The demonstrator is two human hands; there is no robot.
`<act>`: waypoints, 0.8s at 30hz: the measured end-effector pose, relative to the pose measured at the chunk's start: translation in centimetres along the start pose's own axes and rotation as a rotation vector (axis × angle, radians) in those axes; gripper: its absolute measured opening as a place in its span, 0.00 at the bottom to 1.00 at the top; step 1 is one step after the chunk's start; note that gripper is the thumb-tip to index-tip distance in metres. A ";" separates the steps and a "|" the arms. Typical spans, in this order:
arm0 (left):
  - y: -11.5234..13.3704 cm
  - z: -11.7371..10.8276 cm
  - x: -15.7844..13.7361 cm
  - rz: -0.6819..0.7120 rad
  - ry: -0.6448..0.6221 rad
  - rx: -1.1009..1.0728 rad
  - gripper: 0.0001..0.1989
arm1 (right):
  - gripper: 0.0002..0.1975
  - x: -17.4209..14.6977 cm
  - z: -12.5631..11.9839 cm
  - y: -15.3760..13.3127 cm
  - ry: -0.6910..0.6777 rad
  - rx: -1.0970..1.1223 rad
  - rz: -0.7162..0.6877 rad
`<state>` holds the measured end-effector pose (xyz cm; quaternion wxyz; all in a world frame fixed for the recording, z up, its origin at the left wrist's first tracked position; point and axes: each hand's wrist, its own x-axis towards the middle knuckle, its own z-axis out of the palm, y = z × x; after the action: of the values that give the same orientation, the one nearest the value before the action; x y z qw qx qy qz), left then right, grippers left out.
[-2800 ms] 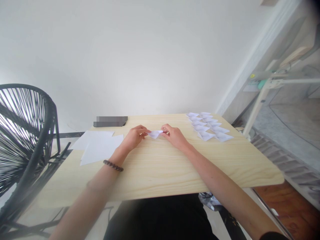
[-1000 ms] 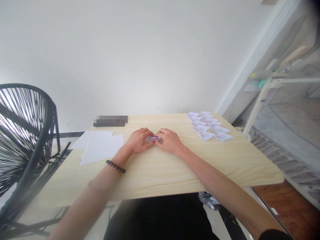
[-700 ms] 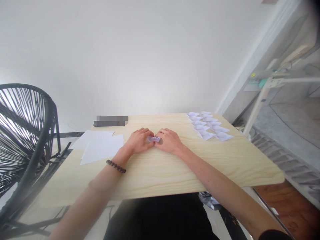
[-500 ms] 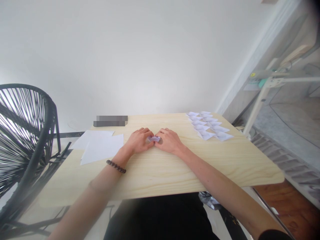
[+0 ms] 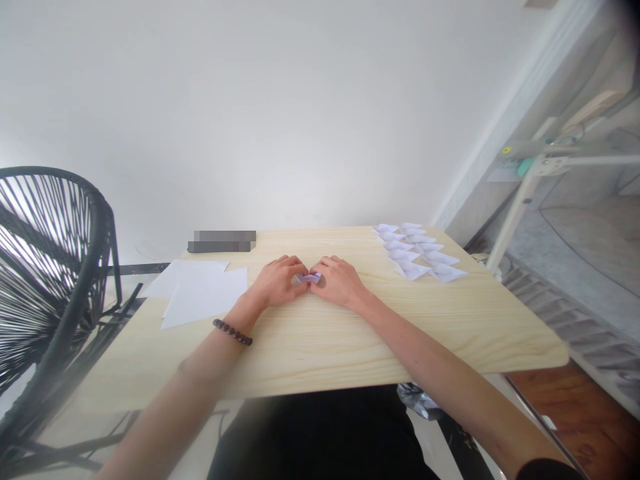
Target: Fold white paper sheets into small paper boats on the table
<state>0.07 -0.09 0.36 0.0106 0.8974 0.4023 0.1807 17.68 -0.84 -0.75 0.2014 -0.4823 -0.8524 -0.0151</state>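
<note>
Between my two hands, low over the middle of the table, is a small folded white paper point(image 5: 309, 278). My left hand point(image 5: 280, 281) pinches its left side with thumb and fingers. My right hand point(image 5: 337, 281) grips the right side the same way, and the fingertips of both hands nearly meet. Fingers cover much of the paper, so its full shape is hidden. Flat white paper sheets point(image 5: 207, 297) lie just left of my left hand, overlapping. Several folded white paper pieces point(image 5: 411, 269) stand in two columns at the far right.
The light wooden table point(image 5: 320, 353) reaches back to a white wall point(image 5: 310, 120). A dark, blurred-out flat object point(image 5: 220, 242) lies at the back left. A black woven chair point(image 5: 55, 267) stands left of the table, and a white metal frame point(image 5: 520, 200) rises to the right.
Almost nothing differs. The folded paper between my fingertips shows a slightly changed angle; both hands stay in place.
</note>
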 end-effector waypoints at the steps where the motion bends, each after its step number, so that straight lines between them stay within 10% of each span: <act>1: 0.0 0.0 0.0 0.002 0.001 -0.006 0.10 | 0.09 0.0 0.0 0.0 -0.003 0.001 0.001; 24: 0.3 -0.1 0.1 -0.046 -0.032 0.020 0.12 | 0.10 0.2 -0.3 -0.2 -0.044 -0.027 0.032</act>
<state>0.37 -0.22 0.54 0.0123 0.8908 0.4243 0.1621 17.48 -0.88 -0.39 0.1764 -0.4986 -0.8486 -0.0128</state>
